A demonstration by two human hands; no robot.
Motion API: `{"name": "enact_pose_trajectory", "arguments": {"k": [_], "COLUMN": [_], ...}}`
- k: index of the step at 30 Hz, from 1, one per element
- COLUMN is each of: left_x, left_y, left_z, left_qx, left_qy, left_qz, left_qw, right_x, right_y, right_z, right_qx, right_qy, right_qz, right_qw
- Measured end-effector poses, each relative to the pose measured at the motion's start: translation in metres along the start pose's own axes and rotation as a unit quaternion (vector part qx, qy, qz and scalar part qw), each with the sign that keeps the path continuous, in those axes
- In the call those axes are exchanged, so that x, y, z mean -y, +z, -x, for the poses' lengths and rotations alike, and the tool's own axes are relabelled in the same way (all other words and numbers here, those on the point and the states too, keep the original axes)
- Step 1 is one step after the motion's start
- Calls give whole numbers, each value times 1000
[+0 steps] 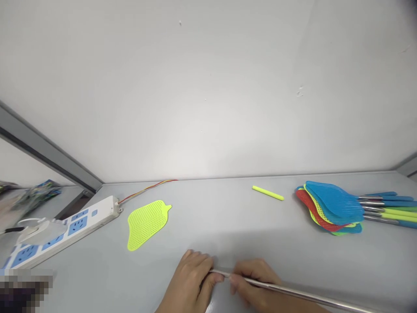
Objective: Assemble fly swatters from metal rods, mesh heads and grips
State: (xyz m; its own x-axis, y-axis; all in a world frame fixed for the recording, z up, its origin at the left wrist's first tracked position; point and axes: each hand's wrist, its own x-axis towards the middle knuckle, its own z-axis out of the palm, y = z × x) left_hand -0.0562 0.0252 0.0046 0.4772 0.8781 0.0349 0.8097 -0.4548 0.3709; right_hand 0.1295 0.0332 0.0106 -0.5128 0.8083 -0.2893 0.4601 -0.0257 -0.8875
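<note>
Where the rod lies: a bare metal rod (293, 293) runs from between the hands toward the lower right and leaves the view at the bottom edge; contact with the table (228, 208) cannot be confirmed.
Left hand (189, 282): closed, fingers curled around the rod's near end.
Right hand (254, 282): closed on the rod just beside the left hand, thumb partly hidden.
Hold quality: the two hands sit close together at one end, which gives good control of that end. The long free length is unsupported and can swing, so a firm, level hold is advisable.
Nearby parts: a green fly swatter head (147, 224) lies flat left of the hands. A short yellow tube (267, 192) lies ahead of them. A stack of fly swatters (329, 206) lies to the right, with its handles pointing right.
Other items: a power strip (65, 230) lies at the left, and its red-and-yellow wire (146, 189) runs along the table toward the wall (208, 87).
</note>
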Motion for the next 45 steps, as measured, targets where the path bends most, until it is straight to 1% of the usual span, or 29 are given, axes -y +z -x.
{"name": "enact_pose_trajectory", "arguments": {"k": [5,11,14,18,23,29,34,38,43,45], "left_x": [-2,-7,-7,-8,-9,-7,-4,-5,-6,-5], "left_y": [0,-1,0,-2,-8,-12,-11,-11,-12,-12], "left_z": [1,2,3,1,0,0,-1,-1,-2,-2], "left_qx": [5,26,35,22,19,37,28,29,18,23], "left_qy": [7,32,31,10,-1,6,26,19,18,20], "left_qz": [-9,-34,-30,-1,22,34,29,30,35,41], "left_qw": [1000,999,998,1000,1000,999,999,999,999,999], "right_x": [-6,-3,-1,4,3,-3,-2,-3,-5,-5], "right_y": [1,-1,-2,-4,-3,-3,-3,-2,-1,-2], "right_z": [-2,-3,-2,0,3,-1,-2,-1,-2,-2], "right_qx": [20,47,41,40,6,32,26,28,26,24], "right_qy": [-9,-9,-6,2,-13,-55,-53,-55,-67,-66], "right_qz": [0,-9,-12,-9,-10,5,1,-9,-14,-12], "right_qw": [1000,999,999,999,1000,998,998,998,997,997]}}
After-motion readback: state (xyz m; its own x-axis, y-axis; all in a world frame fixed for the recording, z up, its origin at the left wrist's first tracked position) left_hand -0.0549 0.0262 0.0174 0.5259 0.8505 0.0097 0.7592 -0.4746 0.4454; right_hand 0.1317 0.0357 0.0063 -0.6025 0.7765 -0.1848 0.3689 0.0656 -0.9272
